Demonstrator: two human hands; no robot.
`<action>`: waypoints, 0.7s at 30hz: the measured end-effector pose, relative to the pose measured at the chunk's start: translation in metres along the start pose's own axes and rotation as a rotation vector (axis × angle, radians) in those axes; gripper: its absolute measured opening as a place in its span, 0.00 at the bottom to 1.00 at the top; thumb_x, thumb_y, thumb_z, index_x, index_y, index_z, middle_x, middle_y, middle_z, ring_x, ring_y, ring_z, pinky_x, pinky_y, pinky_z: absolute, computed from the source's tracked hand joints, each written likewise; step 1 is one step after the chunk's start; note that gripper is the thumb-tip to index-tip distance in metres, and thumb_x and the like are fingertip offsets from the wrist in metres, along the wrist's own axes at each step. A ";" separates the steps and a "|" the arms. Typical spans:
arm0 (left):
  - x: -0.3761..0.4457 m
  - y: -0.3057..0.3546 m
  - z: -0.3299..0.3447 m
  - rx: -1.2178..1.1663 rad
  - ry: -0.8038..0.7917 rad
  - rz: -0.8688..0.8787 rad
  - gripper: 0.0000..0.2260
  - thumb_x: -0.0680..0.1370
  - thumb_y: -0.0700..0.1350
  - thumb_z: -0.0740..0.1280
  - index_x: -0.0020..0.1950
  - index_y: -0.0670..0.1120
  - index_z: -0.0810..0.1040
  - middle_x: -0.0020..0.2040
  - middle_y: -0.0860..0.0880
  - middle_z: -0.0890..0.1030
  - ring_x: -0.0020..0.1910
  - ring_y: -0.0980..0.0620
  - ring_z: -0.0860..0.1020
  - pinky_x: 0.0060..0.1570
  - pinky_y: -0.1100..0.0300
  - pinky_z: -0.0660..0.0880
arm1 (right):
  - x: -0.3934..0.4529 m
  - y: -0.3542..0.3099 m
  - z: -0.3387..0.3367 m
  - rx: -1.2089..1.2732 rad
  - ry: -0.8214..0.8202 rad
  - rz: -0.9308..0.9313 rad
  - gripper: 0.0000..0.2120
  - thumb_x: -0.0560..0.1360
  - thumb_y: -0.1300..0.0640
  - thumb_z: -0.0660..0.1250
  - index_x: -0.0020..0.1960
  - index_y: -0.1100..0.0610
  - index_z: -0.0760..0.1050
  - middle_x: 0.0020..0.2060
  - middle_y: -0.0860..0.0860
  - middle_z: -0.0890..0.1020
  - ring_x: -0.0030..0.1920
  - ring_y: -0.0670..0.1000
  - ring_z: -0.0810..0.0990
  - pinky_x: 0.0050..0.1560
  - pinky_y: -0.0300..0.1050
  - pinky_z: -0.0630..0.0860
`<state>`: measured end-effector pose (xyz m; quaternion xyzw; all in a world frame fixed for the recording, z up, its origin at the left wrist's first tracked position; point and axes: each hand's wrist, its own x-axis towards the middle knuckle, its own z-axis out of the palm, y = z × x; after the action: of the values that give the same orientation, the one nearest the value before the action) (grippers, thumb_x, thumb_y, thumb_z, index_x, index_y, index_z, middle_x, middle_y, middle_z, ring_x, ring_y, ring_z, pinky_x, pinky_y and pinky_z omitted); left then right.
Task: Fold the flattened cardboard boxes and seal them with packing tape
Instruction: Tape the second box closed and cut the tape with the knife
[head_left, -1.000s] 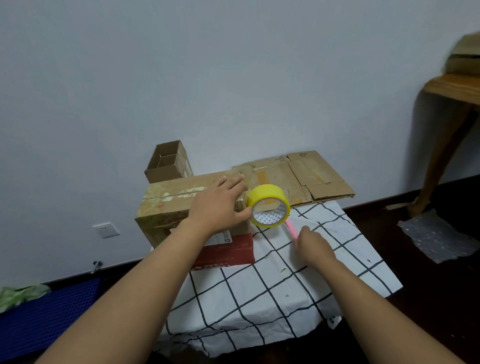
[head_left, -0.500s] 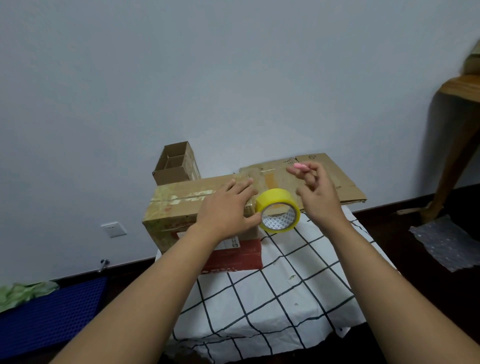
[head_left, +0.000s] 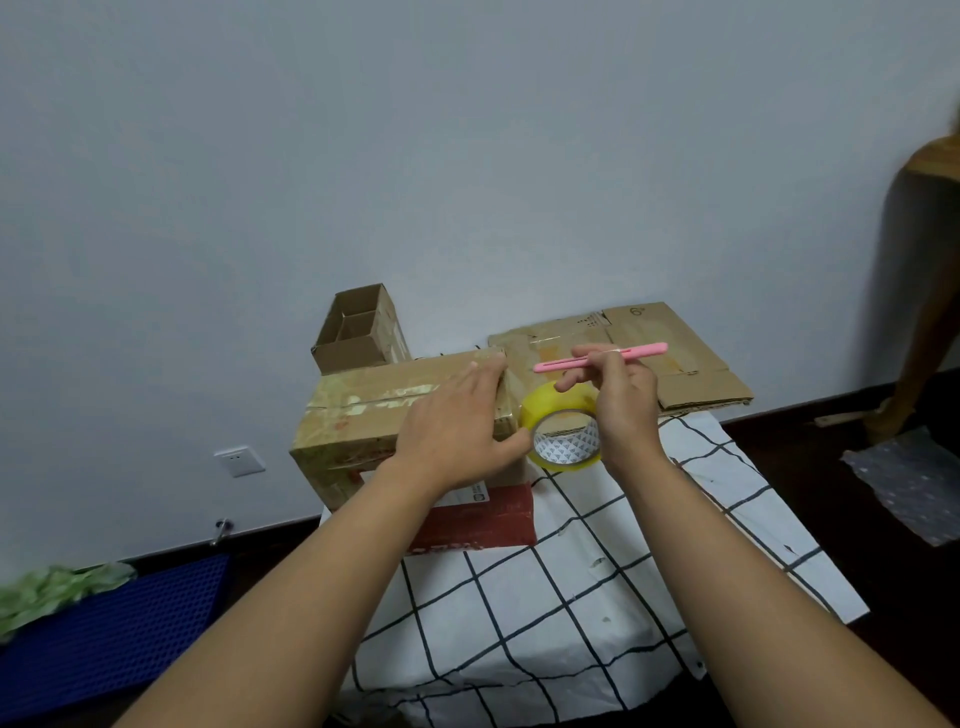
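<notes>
A folded brown cardboard box (head_left: 358, 415), taped over, stands on the checked tablecloth (head_left: 571, 597). My left hand (head_left: 457, 426) lies flat on its top right end, fingers straight, thumb touching the yellow tape roll (head_left: 563, 428) that hangs at the box's right end. My right hand (head_left: 621, 400) hovers just over the roll and pinches a thin pink cutter (head_left: 602, 358), held level. Flattened cardboard boxes (head_left: 685, 364) lie behind against the wall.
A small open box with dividers (head_left: 358, 332) stands behind the taped box. A red panel (head_left: 483, 519) shows under the box's front. To the right are a wooden table leg (head_left: 919, 312) and bubble wrap (head_left: 909, 478) on the dark floor; a blue mat (head_left: 104, 634) lies left.
My right hand lifted from the tablecloth with the pink cutter and came over the tape roll, turning the cutter level. My left hand stayed on the box.
</notes>
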<state>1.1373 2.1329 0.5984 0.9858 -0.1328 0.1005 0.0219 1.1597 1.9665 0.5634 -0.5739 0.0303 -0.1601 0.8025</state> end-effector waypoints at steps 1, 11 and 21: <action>0.000 0.000 0.000 0.002 -0.001 -0.009 0.37 0.73 0.65 0.60 0.78 0.52 0.54 0.74 0.50 0.67 0.73 0.48 0.66 0.61 0.47 0.70 | -0.002 0.000 0.002 -0.014 -0.010 -0.003 0.12 0.79 0.60 0.58 0.44 0.57 0.80 0.29 0.53 0.82 0.44 0.47 0.82 0.51 0.41 0.72; 0.000 0.002 0.000 0.035 -0.007 -0.009 0.37 0.74 0.65 0.59 0.78 0.51 0.54 0.78 0.49 0.62 0.74 0.48 0.64 0.64 0.48 0.69 | -0.006 0.002 0.003 -0.079 -0.100 0.001 0.11 0.80 0.62 0.59 0.47 0.57 0.79 0.34 0.55 0.85 0.43 0.53 0.85 0.54 0.53 0.79; -0.001 0.004 -0.003 0.034 0.007 0.004 0.35 0.75 0.64 0.60 0.78 0.50 0.56 0.79 0.51 0.58 0.76 0.50 0.60 0.67 0.48 0.67 | -0.005 0.003 0.000 -0.035 -0.127 -0.001 0.12 0.80 0.63 0.57 0.46 0.59 0.79 0.30 0.56 0.84 0.40 0.54 0.83 0.51 0.51 0.79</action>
<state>1.1346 2.1298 0.6008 0.9854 -0.1330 0.1061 0.0056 1.1558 1.9684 0.5599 -0.5970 -0.0183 -0.1233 0.7925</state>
